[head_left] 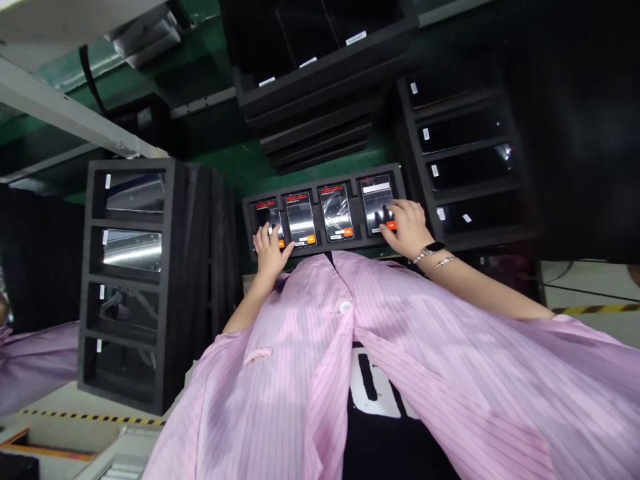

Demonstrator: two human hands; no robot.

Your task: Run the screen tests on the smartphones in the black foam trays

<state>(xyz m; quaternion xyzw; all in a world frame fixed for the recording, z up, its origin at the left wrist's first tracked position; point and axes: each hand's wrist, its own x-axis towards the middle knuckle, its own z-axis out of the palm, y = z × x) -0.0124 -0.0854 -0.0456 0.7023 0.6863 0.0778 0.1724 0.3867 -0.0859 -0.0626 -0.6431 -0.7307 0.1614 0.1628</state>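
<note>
A black foam tray [357, 215] lies crosswise in front of my body, with several smartphones side by side in its slots. My left hand [270, 252] rests with spread fingers over the lower part of the leftmost phone [265, 212]. Over the right edge of the rightmost phone [375, 203], my right hand [410, 228] lies with fingers apart; it wears a dark-faced watch. Between the hands are two more phones, a left one [300, 215] and a right one [335, 208] with a wrinkled, glossy film. Red text and an orange patch show on the screens.
Left stands a stack of black foam trays [171, 280] holding dark devices. Another loaded tray [425, 175] sits at the right. Further stacked trays [320, 83] rise beyond the phones. A pale metal beam [75, 113] crosses the upper left. Another person's pink sleeve [40, 363] shows at far left.
</note>
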